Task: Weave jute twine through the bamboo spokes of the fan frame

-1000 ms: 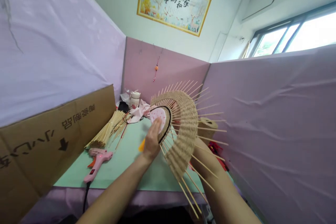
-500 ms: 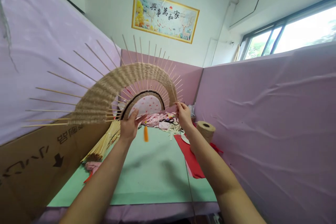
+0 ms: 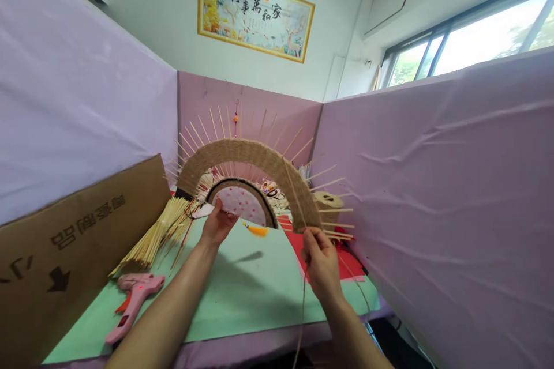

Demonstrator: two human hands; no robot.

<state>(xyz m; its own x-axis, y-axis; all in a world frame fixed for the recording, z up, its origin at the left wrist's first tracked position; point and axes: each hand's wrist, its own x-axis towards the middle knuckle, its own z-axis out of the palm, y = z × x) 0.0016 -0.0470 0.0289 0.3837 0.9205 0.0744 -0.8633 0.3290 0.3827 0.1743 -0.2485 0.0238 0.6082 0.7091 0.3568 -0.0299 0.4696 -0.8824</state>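
Observation:
A half-round woven fan (image 3: 236, 151) with thin sticks fanning outward is held up above the table. My left hand (image 3: 219, 225) grips its inner half-disc (image 3: 240, 202), pink-dotted cloth with a dark rim, thumb in front. At the right end of the woven band, my right hand (image 3: 319, 248) pinches a thin twine (image 3: 303, 305). The twine runs up across the band and hangs below the hand past the table edge. An orange tassel (image 3: 258, 230) dangles under the half-disc.
A bundle of sticks (image 3: 149, 233) and a pink glue gun (image 3: 135, 300) lie left on the green tabletop (image 3: 246, 300), beside a cardboard box (image 3: 86, 253). At right are a twine spool (image 3: 328, 202) and red cloth (image 3: 346, 265). Purple-covered partitions (image 3: 433, 184) surround the table.
The fan has turned and come lower, its wide end swinging away from the left front. My right hand has moved down and nearer. The glue gun has come into view.

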